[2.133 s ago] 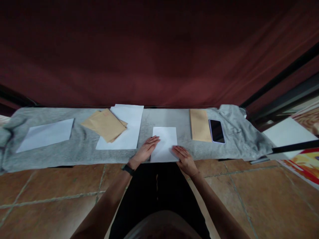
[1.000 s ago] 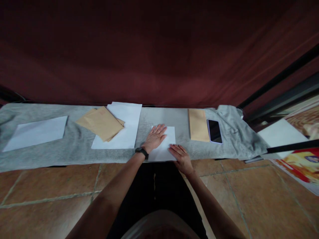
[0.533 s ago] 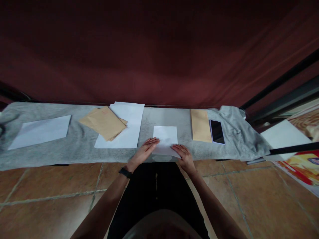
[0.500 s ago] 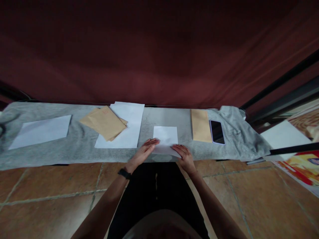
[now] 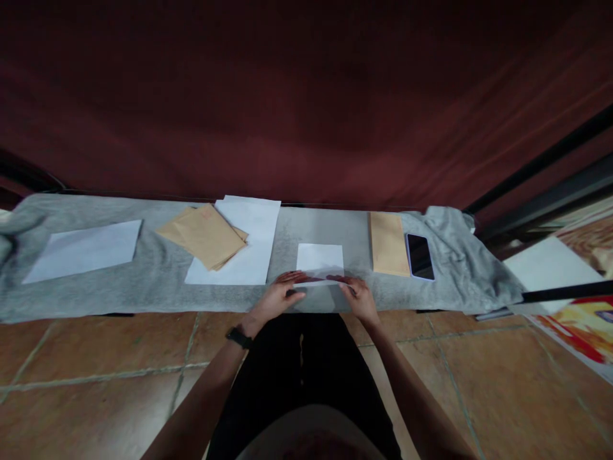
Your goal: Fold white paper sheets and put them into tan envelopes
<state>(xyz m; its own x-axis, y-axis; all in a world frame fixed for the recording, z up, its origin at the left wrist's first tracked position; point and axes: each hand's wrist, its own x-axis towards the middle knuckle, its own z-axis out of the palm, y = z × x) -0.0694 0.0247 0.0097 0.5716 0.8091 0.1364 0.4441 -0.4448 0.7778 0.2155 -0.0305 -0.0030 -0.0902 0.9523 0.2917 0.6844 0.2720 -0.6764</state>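
Observation:
A white sheet of paper (image 5: 320, 255) lies in front of me at the near side of the cloth-covered table, its near part folded over and the edge slightly raised. My left hand (image 5: 278, 298) is at the left end of that edge, fingers on the paper and thumb apart on the near side. At the right end, my right hand (image 5: 360, 300) grips the edge with bent fingers and the thumb close to it. The fingertips are partly hidden at the fold. A black watch (image 5: 239, 337) is on my left wrist.
Brown envelopes (image 5: 208, 236) overlap larger white sheets (image 5: 258, 255) left of centre. Another white sheet (image 5: 86, 251) lies farther left. To the right are a brown envelope stack (image 5: 389, 243) and a phone (image 5: 420, 257). Grey cloth (image 5: 163, 294) covers the table; a dark red curtain (image 5: 306, 128) hangs behind.
Both hands have shifted at the paper's near edge, and their thumbs now show on the near side. The edge has moved away from me, so less of the sheet lies flat.

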